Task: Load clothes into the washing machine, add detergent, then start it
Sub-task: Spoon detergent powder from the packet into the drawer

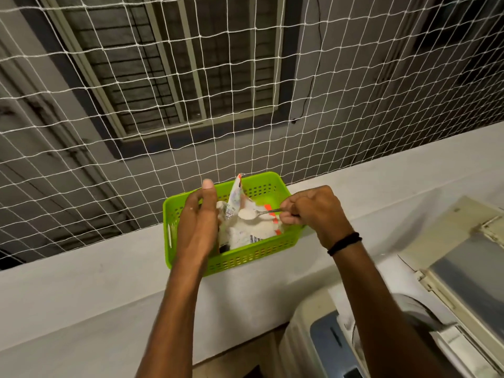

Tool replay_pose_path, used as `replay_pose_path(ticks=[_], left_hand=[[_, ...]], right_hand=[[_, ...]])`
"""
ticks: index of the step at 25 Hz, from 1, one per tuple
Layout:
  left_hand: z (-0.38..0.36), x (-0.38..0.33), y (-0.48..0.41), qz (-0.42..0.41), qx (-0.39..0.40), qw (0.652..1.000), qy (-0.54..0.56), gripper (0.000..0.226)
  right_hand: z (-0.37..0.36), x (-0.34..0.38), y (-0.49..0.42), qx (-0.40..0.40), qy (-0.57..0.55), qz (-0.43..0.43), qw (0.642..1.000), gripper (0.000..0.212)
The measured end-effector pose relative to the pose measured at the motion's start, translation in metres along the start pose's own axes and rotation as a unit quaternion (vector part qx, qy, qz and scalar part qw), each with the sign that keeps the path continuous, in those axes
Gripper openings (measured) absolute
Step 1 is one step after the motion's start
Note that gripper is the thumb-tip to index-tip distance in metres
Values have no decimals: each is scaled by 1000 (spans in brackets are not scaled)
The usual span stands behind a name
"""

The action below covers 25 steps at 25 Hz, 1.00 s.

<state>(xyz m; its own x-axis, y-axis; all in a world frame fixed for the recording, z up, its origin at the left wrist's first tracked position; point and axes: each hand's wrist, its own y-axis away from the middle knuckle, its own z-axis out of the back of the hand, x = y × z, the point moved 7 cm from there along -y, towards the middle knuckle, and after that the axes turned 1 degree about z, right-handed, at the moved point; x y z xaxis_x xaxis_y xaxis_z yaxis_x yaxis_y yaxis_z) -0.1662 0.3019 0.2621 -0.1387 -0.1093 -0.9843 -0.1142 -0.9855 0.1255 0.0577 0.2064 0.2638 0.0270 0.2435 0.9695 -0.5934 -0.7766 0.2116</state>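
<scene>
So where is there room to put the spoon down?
The white ledge is bare left of the green basket, along the net, and bare again right of it, toward the washing machine. The basket is crowded: detergent packet, left hand, right hand and spoon meet there.

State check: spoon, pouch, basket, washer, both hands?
Spoon: loaded with white powder, held over the pouch.
Pouch: open, standing in the basket.
Basket: on the ledge, holding the pouch.
Washer: lid looks raised.
Left hand: holds the pouch's edge.
Right hand: pinches the spoon's handle.
</scene>
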Motion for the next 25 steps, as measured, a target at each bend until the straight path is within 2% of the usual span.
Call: replay_pose_path(ticks=[7,12,17,25], left_hand=[[-15,-15,11,-65,-28,997,28,41],[-23,-24,23,-117,-54,989,73,42],[-63,-28,38,-120,-3,983,136,36],[-179,-15,84,-104,165,972,135,35]], right_hand=[[16,-12,8,-3,-101,-11,995,25],[37,-15,21,-17,-106,-7,994,21],[77,-18,42,-60,-117,2,991,18],[178,-57,92,-185,-122,-32,975,15]])
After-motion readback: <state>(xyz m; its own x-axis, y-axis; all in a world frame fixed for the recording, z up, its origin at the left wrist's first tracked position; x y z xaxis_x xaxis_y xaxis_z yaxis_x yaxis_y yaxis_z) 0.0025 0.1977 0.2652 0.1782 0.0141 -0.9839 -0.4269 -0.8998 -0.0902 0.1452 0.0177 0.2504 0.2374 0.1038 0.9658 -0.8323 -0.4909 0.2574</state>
